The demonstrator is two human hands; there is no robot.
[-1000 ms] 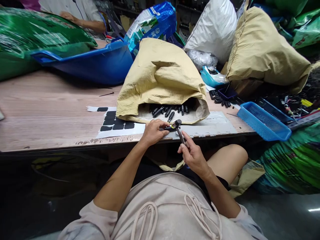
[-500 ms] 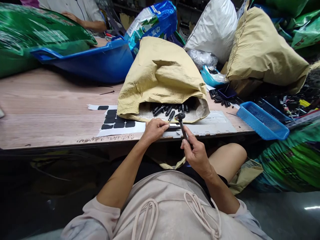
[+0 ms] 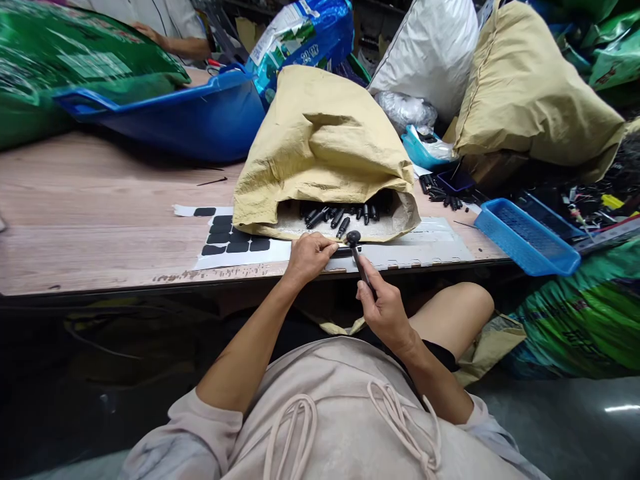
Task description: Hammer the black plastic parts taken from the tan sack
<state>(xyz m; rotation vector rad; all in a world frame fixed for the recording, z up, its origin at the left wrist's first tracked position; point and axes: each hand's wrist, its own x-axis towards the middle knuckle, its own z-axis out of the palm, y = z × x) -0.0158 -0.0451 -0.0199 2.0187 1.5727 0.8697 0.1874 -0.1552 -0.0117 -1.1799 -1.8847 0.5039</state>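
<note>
My left hand (image 3: 311,257) pinches a thin black rod-like part (image 3: 345,251) at the table's front edge. My right hand (image 3: 385,303) is wrapped round the dark handle of a small tool (image 3: 364,268) with a round black head. That head is over the black part, just right of my left fingertips. Behind both hands lies a tan paper sack (image 3: 325,153), its mouth open toward me. Several black cylindrical pieces (image 3: 343,227) lie inside the mouth. A light strip (image 3: 425,252) runs under the work along the edge.
Black rounded stickers (image 3: 220,238) lie left of the sack. A blue basin (image 3: 185,123) and a green bag (image 3: 75,63) stand at the left, a blue basket (image 3: 525,237) at the right. Across the table is another person's arm (image 3: 185,47).
The tool's head has come down and slightly left onto the area of the black part, with my right hand shifted left. My left hand keeps its grip. The whole view has shifted slightly.
</note>
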